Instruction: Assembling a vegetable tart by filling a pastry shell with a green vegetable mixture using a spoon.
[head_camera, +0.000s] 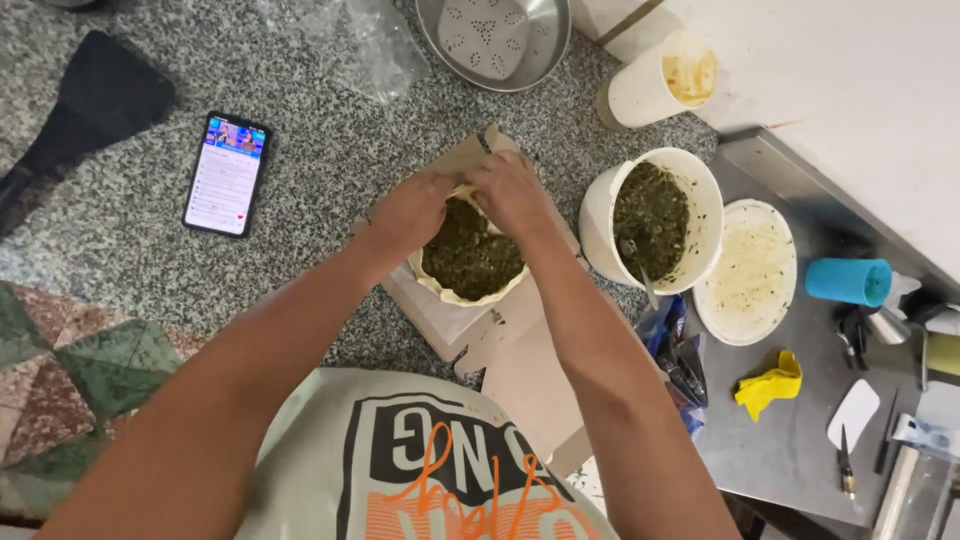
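Note:
A round of pale dough (452, 292) spread with dark green filling (470, 252) lies on a piece of brown cardboard (520, 370) on the speckled stone floor. My left hand (410, 212) and my right hand (512, 192) meet at the dough's far edge, with the fingers pinching the rim there. The fingertips are hidden behind the backs of the hands. To the right stands a white bucket (600, 215) of the same green filling, with a spoon (636, 262) in it.
A lit phone (227, 173) lies on the floor at left, near a black spatula (85, 110). A perforated metal bowl (495, 40) and a white cup (655, 85) sit at the back. At the right are a white lid (748, 272), a blue cup (848, 281), a yellow cloth (768, 384) and a knife (846, 462).

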